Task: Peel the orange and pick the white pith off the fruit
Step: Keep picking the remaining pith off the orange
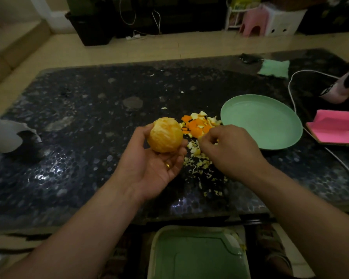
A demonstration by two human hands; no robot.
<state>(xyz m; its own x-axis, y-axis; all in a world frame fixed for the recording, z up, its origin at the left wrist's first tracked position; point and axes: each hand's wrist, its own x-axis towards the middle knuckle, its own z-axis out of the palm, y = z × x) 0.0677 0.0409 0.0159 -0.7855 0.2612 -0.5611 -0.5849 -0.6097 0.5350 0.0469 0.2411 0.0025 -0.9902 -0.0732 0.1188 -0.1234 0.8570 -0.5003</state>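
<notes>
A dark, speckled stone-look table (89, 117) fills most of the room in front of the person, and the pale green plate (260, 121) on it is the handiest marker. Nearer the person than the plate, below the table's edge, sits a green tub or lid (197, 256) with a whitish rim.

The left hand (149, 164) is to the left of the plate, palm up, thumb and fingers curled round the orange (165, 134) and holding it above the table. The fruit has no rind on the sides I can see, and pale pith streaks its surface.

The right hand (230, 150) is just beside the plate's near-left rim, back upward, its fingers bent down and bunched together. Whether they pinch a shred of pith I cannot tell, since the tips are turned away from me.

To the right of the plate, just off its rim, lies a pink folded case (334, 129). A white cable (292, 97) loops past the plate's far-right side. Beyond the plate, toward the far edge, lies a small green cloth (274, 68).

Touching the plate's left rim is a heap of orange peel pieces (197, 125), some orange side up and some white side up. Nearer than that heap, under and beside the right hand, pale pith scraps (197, 164) are scattered on the table.

A gold ring (167, 165) shows on one finger of the left hand.
</notes>
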